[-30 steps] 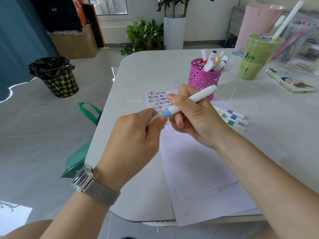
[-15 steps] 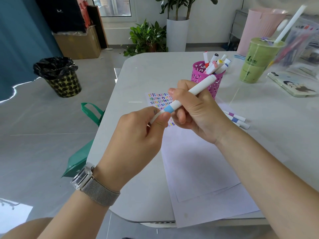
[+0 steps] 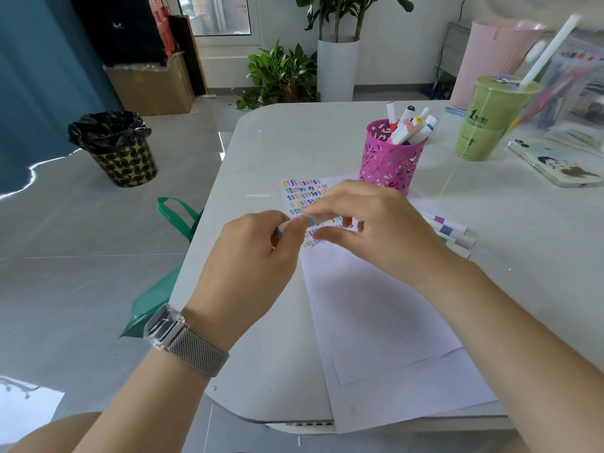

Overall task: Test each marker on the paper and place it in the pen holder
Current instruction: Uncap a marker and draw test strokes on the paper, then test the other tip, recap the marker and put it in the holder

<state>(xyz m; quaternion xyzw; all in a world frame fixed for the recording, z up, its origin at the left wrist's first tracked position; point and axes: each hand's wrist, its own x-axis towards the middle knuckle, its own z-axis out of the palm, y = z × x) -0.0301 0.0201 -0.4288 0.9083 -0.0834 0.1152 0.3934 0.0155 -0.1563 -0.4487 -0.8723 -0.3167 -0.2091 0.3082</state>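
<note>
My right hand (image 3: 376, 230) pinches a white marker with a light blue band (image 3: 310, 219); my fingers hide most of its body. My left hand (image 3: 255, 256), with a watch on the wrist, grips the marker's white cap (image 3: 281, 228) just left of the band. Both hands hover over the top of the white paper (image 3: 376, 305), which carries rows of coloured squiggles (image 3: 302, 191). The pink pen holder (image 3: 389, 158) stands behind my right hand with several markers in it. Three more markers (image 3: 452, 232) lie on the paper's right side.
A green drink cup with a straw (image 3: 490, 119) and a phone (image 3: 559, 165) sit at the right of the white table (image 3: 277, 148). The table's left edge runs close to my left hand. A green bag (image 3: 157, 295) and a bin (image 3: 114, 148) are on the floor.
The marker's long body, which pointed up toward the holder, has swung down and is now hidden by my right hand. The cap end in my left hand looks pulled slightly away from the blue band.
</note>
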